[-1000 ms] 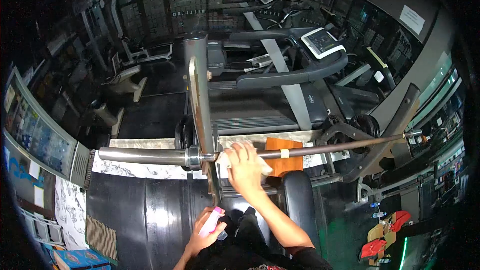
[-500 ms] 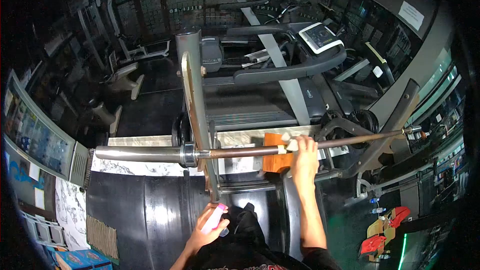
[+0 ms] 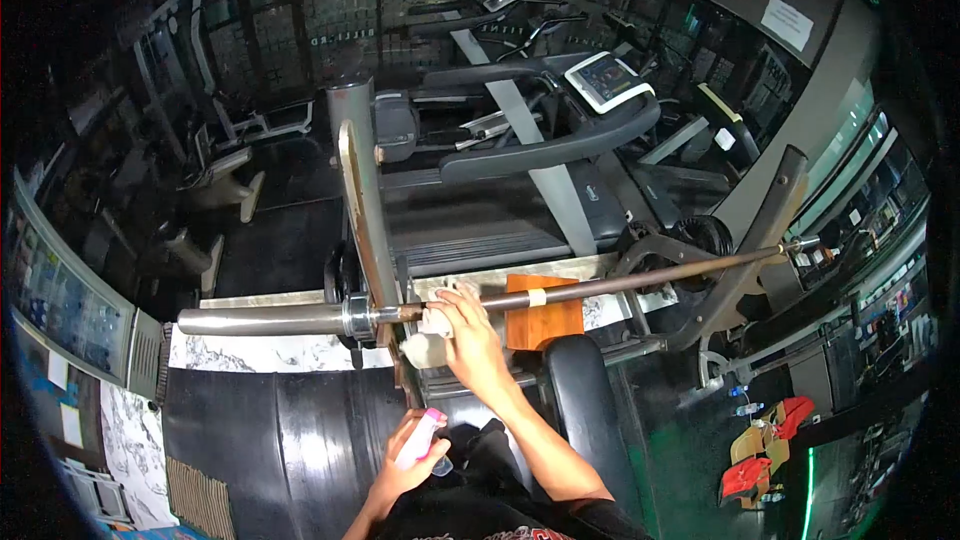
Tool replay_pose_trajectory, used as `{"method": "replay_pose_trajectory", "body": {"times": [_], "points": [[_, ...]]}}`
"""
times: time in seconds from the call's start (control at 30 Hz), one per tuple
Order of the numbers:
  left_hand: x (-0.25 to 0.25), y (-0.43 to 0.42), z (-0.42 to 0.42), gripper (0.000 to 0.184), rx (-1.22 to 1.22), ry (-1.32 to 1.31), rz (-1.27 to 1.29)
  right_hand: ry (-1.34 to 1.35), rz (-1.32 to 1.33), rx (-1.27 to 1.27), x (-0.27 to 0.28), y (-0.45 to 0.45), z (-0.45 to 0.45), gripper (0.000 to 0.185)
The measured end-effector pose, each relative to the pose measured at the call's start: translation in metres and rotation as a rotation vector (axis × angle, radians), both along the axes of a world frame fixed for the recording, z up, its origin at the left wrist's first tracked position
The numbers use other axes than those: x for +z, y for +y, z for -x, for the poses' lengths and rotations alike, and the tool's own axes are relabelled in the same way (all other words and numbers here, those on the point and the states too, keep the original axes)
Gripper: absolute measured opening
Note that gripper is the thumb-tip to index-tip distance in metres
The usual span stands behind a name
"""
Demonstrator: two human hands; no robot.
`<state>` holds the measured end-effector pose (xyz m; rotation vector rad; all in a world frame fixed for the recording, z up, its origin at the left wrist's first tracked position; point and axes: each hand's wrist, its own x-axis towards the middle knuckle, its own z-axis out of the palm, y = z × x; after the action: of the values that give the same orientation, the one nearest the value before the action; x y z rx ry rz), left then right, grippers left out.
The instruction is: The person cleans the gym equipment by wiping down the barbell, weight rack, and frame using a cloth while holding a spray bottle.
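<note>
A treadmill (image 3: 560, 157) fills the middle ground beyond a bench-press rack, whose near-left upright (image 3: 357, 190) and far-right upright (image 3: 760, 230) stand well apart, apparently to carry a load between them. The barbell (image 3: 640, 282) lies across this span in front of the person, its thick chrome sleeve (image 3: 260, 320) jutting out past the left upright; the uprights probably bear its weight, since neither hand seems to be lifting it. A black padded bench (image 3: 590, 410) sits below the bar, just right of the person's body, and an orange wooden panel (image 3: 545, 325) shows behind and beneath the shaft. The right hand (image 3: 472, 340) reaches over the shaft near the left upright, fingers bent round a pale cloth (image 3: 425, 350) that is pressed against the metal, one end hanging loose below; this curled hold likely lets the cloth hug the bar's round surface. How tightly it squeezes, I cannot tell. The left hand (image 3: 392, 475), low and close to the body, is wrapped around a pink-and-white bottle (image 3: 415, 448), probably a sprayer, tilted and kept clear of the bar, perhaps to stay handy. Smallest is a pale tape band (image 3: 536, 296) around the shaft, right of the cloth, perhaps a grip marker.
</note>
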<state>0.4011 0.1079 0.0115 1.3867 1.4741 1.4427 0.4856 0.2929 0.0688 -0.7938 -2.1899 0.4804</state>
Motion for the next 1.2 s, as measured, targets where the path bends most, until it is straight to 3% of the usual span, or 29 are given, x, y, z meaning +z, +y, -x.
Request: {"method": "replay_pose_trajectory", "body": {"times": [0.07, 0.13, 0.27, 0.33, 0.4, 0.47, 0.57, 0.7, 0.77, 0.8, 0.87, 0.93, 1.0, 1.07, 1.13, 1.2], "points": [[0.000, 0.005, 0.001, 0.031, -0.008, 0.047, -0.096, 0.273, 0.169, 0.161, -0.006, 0.012, -0.020, 0.039], [-0.004, 0.006, 0.002, 0.030, -0.033, 0.020, -0.075, 0.342, 0.352, -0.063, 0.000, 0.025, -0.051, 0.038], [-0.001, 0.010, 0.003, 0.030, -0.066, 0.002, -0.050, 0.454, 0.144, -0.487, 0.028, 0.061, -0.101, 0.035], [-0.005, 0.013, 0.002, 0.031, -0.108, -0.013, -0.040, 0.022, -0.207, -0.600, 0.006, 0.080, -0.109, 0.038], [-0.004, 0.016, 0.002, 0.031, -0.118, -0.014, -0.047, -0.270, -0.217, -0.592, -0.010, 0.076, -0.094, 0.037], [-0.003, 0.019, 0.001, 0.031, -0.125, -0.015, -0.052, -0.164, -0.141, -0.533, -0.032, 0.070, -0.075, 0.036], [-0.004, 0.017, 0.000, 0.031, -0.094, 0.000, -0.033, -0.146, -0.070, -0.284, -0.017, 0.025, -0.028, 0.045], [-0.004, 0.014, 0.000, 0.032, -0.100, 0.012, -0.039, -0.021, 0.006, -0.048, 0.000, 0.009, -0.014, 0.041], [-0.011, 0.013, 0.000, 0.033, -0.098, 0.016, -0.039, 0.160, 0.267, 0.151, 0.002, 0.020, -0.035, 0.038], [-0.010, 0.014, -0.001, 0.033, -0.099, 0.016, -0.041, 0.335, 0.547, 0.175, 0.005, 0.022, -0.049, 0.036], [-0.009, 0.015, -0.003, 0.033, -0.116, 0.014, -0.040, 0.509, 0.471, 0.146, -0.001, 0.042, -0.082, 0.038], [-0.006, 0.016, -0.005, 0.033, -0.130, 0.034, -0.037, 0.589, 0.310, -0.069, 0.021, 0.047, -0.106, 0.039], [-0.007, 0.019, -0.007, 0.032, -0.149, 0.058, -0.039, 0.511, 0.170, -0.344, 0.018, 0.065, -0.127, 0.042], [-0.013, 0.021, -0.010, 0.031, -0.150, 0.021, -0.020, 0.086, -0.040, -0.539, -0.005, 0.085, -0.142, 0.045], [-0.002, 0.026, -0.016, 0.030, -0.133, 0.038, -0.018, -0.126, -0.213, -0.548, -0.025, 0.089, -0.131, 0.046], [0.003, 0.031, -0.022, 0.030, -0.123, 0.051, -0.006, -0.061, -0.307, -0.466, -0.030, 0.077, -0.105, 0.042]]}}
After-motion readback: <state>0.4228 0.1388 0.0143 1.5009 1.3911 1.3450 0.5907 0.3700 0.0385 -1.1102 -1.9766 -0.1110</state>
